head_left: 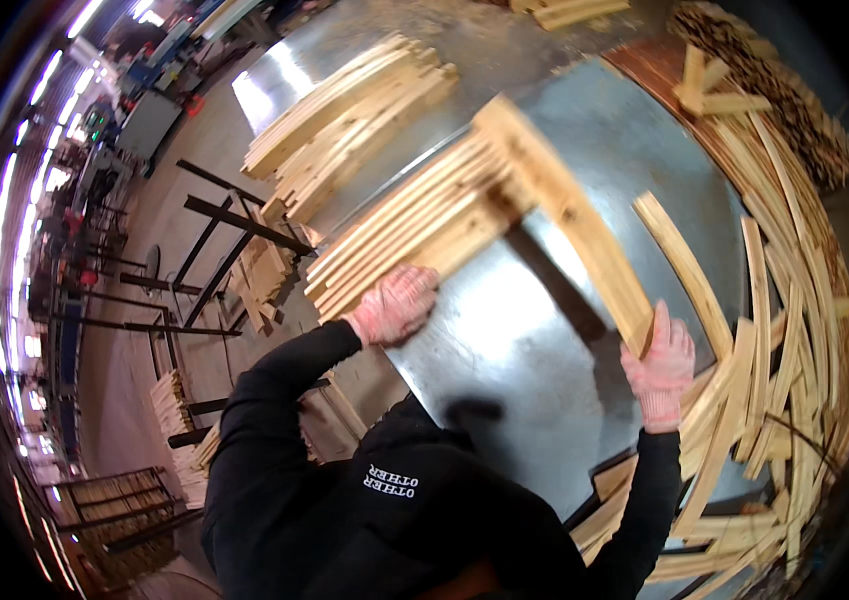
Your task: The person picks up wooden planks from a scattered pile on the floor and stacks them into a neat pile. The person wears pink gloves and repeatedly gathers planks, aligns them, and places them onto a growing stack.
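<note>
My right hand [660, 365], in a pinkish work glove, grips the near end of a pale wooden board [575, 215]. The board slants away to the far left, and its far end meets the right end of a stack of wooden slats [410, 225]. A dark shadow under the board shows it held above the metal tabletop [505, 310]. My left hand [395, 305], gloved alike, is closed over the near side of the stack, close to its left end. Its fingertips are partly hidden.
More slat stacks [345, 120] lie at the far left. A single strip [685, 270] lies right of my board. Loose strips [795, 380] pile up along the right side, with a bundle of wood [765, 80] behind. Black metal racks [215, 240] stand left of the table.
</note>
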Motion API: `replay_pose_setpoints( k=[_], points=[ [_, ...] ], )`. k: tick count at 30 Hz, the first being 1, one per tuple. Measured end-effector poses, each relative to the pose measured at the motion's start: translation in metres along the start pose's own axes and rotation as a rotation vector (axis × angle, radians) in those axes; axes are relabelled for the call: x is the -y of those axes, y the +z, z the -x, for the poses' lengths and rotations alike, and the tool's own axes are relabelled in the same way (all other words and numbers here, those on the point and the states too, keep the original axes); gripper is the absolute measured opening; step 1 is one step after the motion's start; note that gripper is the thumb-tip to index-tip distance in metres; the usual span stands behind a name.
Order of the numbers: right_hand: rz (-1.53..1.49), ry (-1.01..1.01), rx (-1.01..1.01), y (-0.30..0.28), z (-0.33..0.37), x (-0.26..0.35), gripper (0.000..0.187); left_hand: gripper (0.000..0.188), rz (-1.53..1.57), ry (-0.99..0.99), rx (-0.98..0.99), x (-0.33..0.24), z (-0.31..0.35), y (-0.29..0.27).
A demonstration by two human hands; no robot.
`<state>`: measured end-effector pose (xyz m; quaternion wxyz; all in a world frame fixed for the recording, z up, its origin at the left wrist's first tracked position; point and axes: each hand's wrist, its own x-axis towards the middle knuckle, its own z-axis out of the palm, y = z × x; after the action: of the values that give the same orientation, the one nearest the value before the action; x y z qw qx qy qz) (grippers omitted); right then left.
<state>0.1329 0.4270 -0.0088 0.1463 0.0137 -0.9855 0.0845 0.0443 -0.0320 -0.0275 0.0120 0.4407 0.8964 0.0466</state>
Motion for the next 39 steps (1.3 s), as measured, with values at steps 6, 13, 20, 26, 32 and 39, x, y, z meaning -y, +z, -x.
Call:
replay_pose_setpoints(
  k=[6, 13, 20, 26, 32, 39],
  points=[
    [0.053, -0.599, -0.215, 0.001, -0.098, 0.079, 0.074, 0.051, -0.091, 0.032, -0.307, 0.020, -0.060, -0.117],
    [0.231, 0.281, -0.300, 0.033, -0.123, 0.102, 0.085, 0.054, -0.183, -0.464, -0.082, 0.260, -0.015, -0.086],
    [0.682, 1.213, 0.276, 0.032, 0.050, 0.035, 0.096, 0.049, -0.526, -0.601, -0.185, 0.445, -0.028, -0.032],
    [0.358, 1.546, 0.080, 0.006, 0.182, 0.003, 0.094, 0.056, -0.467, -0.575, -0.409, 0.365, -0.052, -0.008],
    [0.148, 1.529, 0.209, 0.034, 0.173, -0.042, 0.090, 0.059, 0.614, -0.155, -0.340, 0.069, -0.115, -0.014],
    [-0.814, 1.291, -0.348, 0.016, 0.215, -0.033, 0.060, 0.066, 1.732, -0.350, 0.815, -0.227, -0.171, 0.031]
  ],
)
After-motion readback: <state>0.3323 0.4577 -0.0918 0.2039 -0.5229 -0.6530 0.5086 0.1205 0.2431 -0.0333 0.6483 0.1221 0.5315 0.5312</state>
